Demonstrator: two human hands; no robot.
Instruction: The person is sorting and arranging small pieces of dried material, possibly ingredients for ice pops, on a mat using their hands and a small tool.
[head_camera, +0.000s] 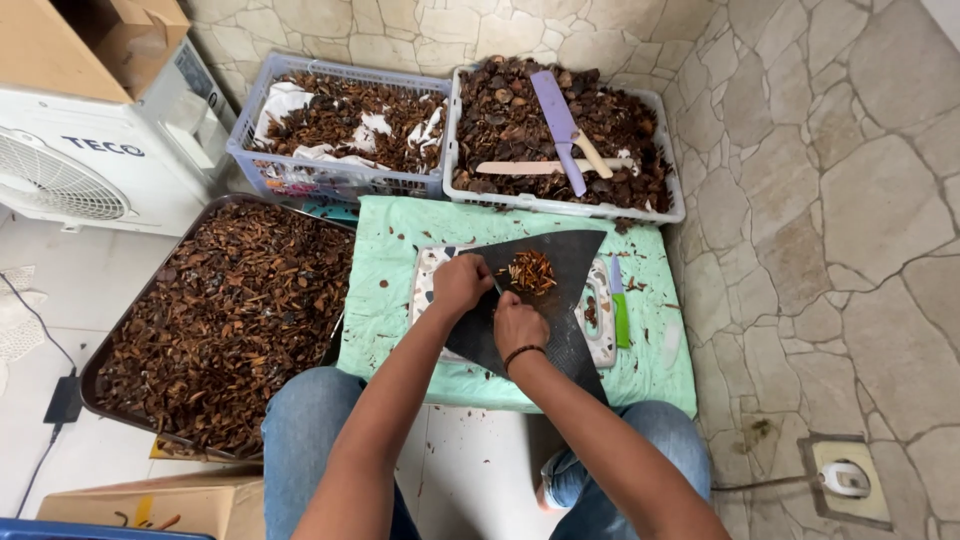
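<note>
Presently both hands over dark mat (565, 262) on green cloth (390, 290). Left hand (461, 284) fisted, content hidden; cannot tell what it grips. Right hand (518, 325) curled, pressed on mat, beaded bracelet at wrist. Orange slivers (529, 272) just beyond hands, between them. Tray (100, 350) of brown pieces left of left hand. Two baskets (660, 205) farther ahead.

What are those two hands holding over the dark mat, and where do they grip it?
It cannot be told. The left hand is closed near the orange-brown pile on the dark mat; the right hand rests on the mat.
</note>
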